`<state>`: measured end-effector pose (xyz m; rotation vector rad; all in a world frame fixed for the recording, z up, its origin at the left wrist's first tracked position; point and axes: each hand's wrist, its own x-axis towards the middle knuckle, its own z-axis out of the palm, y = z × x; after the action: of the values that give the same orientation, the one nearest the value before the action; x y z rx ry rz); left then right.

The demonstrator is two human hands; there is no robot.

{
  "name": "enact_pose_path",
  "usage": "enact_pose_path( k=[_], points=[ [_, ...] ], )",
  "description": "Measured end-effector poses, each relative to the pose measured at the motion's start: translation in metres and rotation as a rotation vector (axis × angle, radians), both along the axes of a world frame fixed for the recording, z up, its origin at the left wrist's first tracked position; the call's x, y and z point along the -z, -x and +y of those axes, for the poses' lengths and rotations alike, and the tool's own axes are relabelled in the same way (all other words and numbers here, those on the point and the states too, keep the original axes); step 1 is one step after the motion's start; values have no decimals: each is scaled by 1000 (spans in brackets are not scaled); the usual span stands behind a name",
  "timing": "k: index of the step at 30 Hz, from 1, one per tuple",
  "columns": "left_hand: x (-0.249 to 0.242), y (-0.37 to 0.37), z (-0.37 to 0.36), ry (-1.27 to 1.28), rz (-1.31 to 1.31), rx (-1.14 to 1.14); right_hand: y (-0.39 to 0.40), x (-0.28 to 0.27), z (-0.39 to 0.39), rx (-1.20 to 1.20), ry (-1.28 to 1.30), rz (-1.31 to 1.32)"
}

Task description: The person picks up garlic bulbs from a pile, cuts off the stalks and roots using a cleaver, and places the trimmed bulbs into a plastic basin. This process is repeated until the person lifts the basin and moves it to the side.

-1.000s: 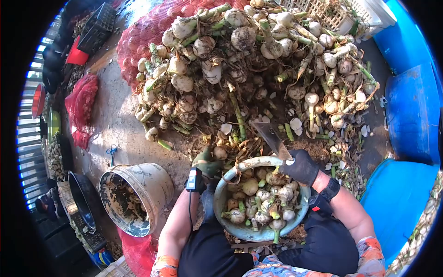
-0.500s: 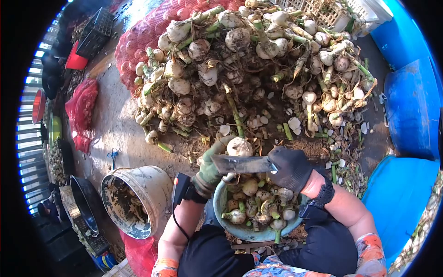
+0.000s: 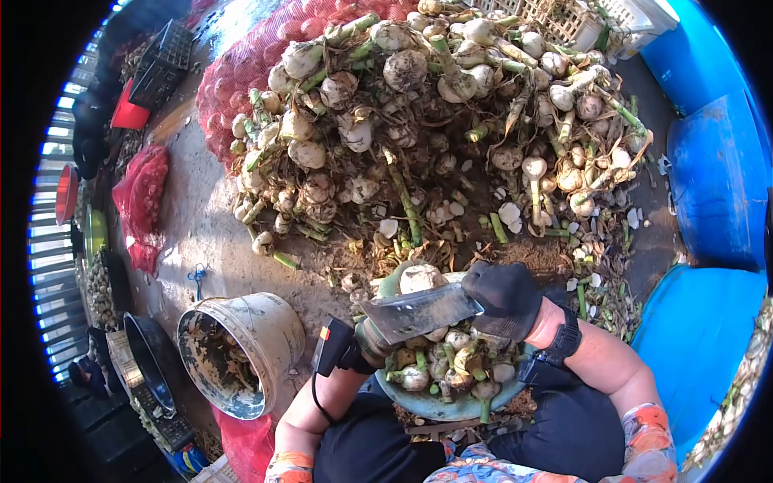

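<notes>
My right hand (image 3: 506,299), in a black glove, is closed round the handle of a broad-bladed cleaver (image 3: 419,314). The blade points left and lies across the front of my left hand (image 3: 393,284), which wears a green glove and is partly hidden by it. A whitish garlic bulb (image 3: 422,278) sits in the left hand's grasp, just beyond the blade. Below both hands, between my knees, stands a blue-green basin (image 3: 447,413) holding several garlic bulbs with short green stems.
Ahead lies a big heap of garlic (image 3: 354,129) with long stems, backed by a red mesh sack (image 3: 225,97). A dirty white bucket (image 3: 274,334) is tilted at left. Blue tubs (image 3: 717,185) line the right side. Stem scraps (image 3: 616,274) litter the floor.
The cleaver blade has turned to show more of its flat face and its left end sits lower. My left hand and the garlic bulb have come slightly nearer to me.
</notes>
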<state>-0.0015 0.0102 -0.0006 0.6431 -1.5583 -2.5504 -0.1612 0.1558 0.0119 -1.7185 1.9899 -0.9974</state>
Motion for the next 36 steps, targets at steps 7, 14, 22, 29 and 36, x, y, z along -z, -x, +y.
enact_pose_path(
  k=[7, 14, 22, 29, 36],
  points=[
    [4, -4, -9, -381, -44, 156, 5, 33, 6, 46, 45, 28],
    [-15, 26, -31, -449, -205, 146, 15, 49, 31, 407, -254, -232],
    [-12, 36, -5, -717, 283, -265, -25, 10, -3, 318, -251, -1243],
    [15, 1, -37, -592, -83, 87, 0, 30, 8, 443, -74, -1127],
    [36, 1, -23, -477, -169, -129, 3, 30, 10, 417, -77, -697]
  ],
)
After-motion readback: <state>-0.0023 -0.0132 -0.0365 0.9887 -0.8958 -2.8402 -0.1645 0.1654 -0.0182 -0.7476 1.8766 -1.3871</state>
